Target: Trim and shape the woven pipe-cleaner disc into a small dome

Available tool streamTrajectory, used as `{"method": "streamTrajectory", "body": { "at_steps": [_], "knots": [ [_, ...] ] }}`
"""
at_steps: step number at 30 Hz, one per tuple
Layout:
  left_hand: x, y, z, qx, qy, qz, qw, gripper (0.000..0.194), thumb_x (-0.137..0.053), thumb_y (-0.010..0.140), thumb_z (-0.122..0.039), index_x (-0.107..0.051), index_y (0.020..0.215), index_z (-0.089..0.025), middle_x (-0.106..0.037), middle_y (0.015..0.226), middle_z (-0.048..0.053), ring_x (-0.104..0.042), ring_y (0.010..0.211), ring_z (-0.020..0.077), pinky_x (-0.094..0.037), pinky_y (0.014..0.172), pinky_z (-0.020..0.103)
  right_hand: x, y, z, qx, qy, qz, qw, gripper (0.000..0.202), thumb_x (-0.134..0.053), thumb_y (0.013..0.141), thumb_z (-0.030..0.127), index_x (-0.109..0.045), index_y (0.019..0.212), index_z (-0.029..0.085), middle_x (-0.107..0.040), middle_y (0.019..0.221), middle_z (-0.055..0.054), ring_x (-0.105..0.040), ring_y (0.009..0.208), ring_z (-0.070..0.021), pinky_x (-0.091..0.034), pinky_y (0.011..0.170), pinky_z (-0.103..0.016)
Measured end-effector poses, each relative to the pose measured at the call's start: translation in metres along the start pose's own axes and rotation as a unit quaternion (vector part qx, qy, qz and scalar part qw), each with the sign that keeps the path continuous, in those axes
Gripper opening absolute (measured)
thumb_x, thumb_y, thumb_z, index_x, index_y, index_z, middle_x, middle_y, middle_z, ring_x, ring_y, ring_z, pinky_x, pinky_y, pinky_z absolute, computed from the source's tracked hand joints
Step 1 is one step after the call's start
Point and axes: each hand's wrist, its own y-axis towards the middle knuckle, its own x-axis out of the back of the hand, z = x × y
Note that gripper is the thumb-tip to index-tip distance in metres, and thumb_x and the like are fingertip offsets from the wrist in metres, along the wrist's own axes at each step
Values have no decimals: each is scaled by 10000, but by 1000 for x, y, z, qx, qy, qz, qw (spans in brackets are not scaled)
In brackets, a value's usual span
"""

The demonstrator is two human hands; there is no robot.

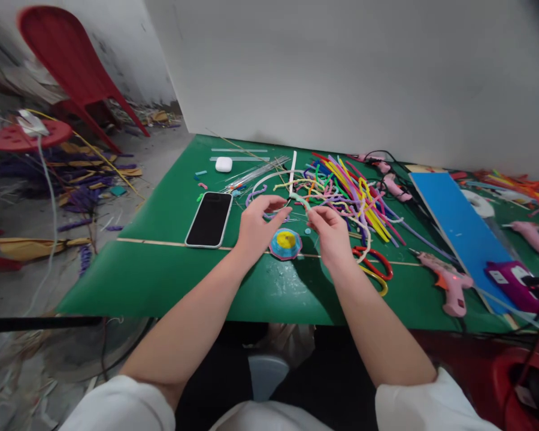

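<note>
My right hand (330, 230) pinches a short pale green pipe cleaner (299, 198) between thumb and fingertips, with its free end pointing left. Facing it, my left hand (260, 224) has its fingers curved and the thumb apart from them; nothing shows in its grip. Below and between both hands, a small round piece (285, 239) lies on the table, yellow in the middle, blue around it, with a pinkish rim. A pair of scissors (377, 266) with red and yellow handles rests beside my right wrist, its blades hidden.
Many coloured pipe cleaners (377, 221) lie heaped behind my right hand on the green table (161, 275). A phone (209, 219) and a white earbud case (223, 164) are at left. At right are a pink glue gun (449, 281) with cables and a blue board (453, 221).
</note>
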Motion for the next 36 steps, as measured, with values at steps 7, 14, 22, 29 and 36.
{"method": "streamTrajectory", "body": {
  "at_steps": [7, 14, 22, 29, 36],
  "knots": [
    [-32, -16, -19, 228, -360, 35, 904, 318, -685, 647, -309, -613, 915, -154, -677, 754, 27, -636, 687, 145, -505, 719, 312, -9, -11, 3, 39, 26, -88, 995, 162, -621, 697, 321, -672, 788, 197, -612, 882, -28, -562, 872, -154, -436, 820, -318],
    [-37, -38, -28, 281, -392, 11, 876, 263, -734, 597, -262, -656, 819, -145, -666, 710, 12, -615, 639, 92, -488, 657, 220, 44, -62, 21, 186, -351, 16, 917, 368, -475, 830, 273, -535, 1190, 222, -550, 1162, -79, -482, 1072, -193, -372, 949, -359],
    [-30, -56, -31, 300, -358, 56, 883, 297, -713, 633, -283, -603, 869, -141, -659, 697, 23, -623, 650, 104, -481, 632, 221, 160, -84, 4, -47, -633, 138, 760, 412, -510, 799, 280, -522, 1187, 141, -591, 1059, -137, -545, 994, -256, -424, 833, -341],
    [-31, -61, -35, 275, -335, 46, 900, 279, -728, 607, -290, -600, 796, -131, -650, 651, 16, -611, 611, 104, -488, 636, 241, 143, -64, 12, -99, -679, 232, 690, 262, -506, 724, 167, -581, 964, 96, -619, 869, -175, -604, 798, -282, -399, 651, -331],
    [-25, -61, -40, 280, -353, 27, 892, 291, -736, 601, -271, -644, 835, -124, -667, 683, 34, -621, 637, 112, -490, 638, 245, 151, -62, 25, -152, -595, 263, 744, 161, -488, 715, 239, -546, 846, 165, -631, 777, -58, -581, 670, -181, -370, 539, -242]
  ]
}}
